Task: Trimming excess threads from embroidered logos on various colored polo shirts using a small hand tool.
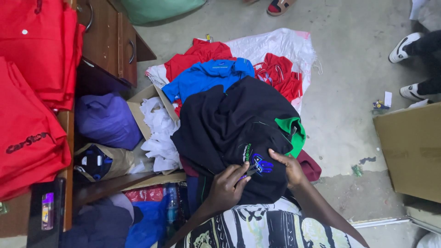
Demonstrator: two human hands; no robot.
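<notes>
A black garment point(229, 124) lies draped over a pile in front of me, with a blue and green embroidered emblem point(258, 161) near its lower edge. My left hand point(226, 187) is closed on a small purple-handled cutting tool point(248, 173) whose tip points at the emblem. Just right of the emblem, my right hand point(288, 166) presses on the black fabric with its fingers gripping a fold. A green collar or lining point(294, 131) shows at the garment's right side.
Blue point(206, 76) and red point(275, 73) shirts lie on a white sack behind the black one. At the left, folded red shirts point(32, 92) lie on a wooden desk point(110, 41). A cardboard box point(411, 151) sits at the right. Another person's shoes point(406, 48) are at the upper right.
</notes>
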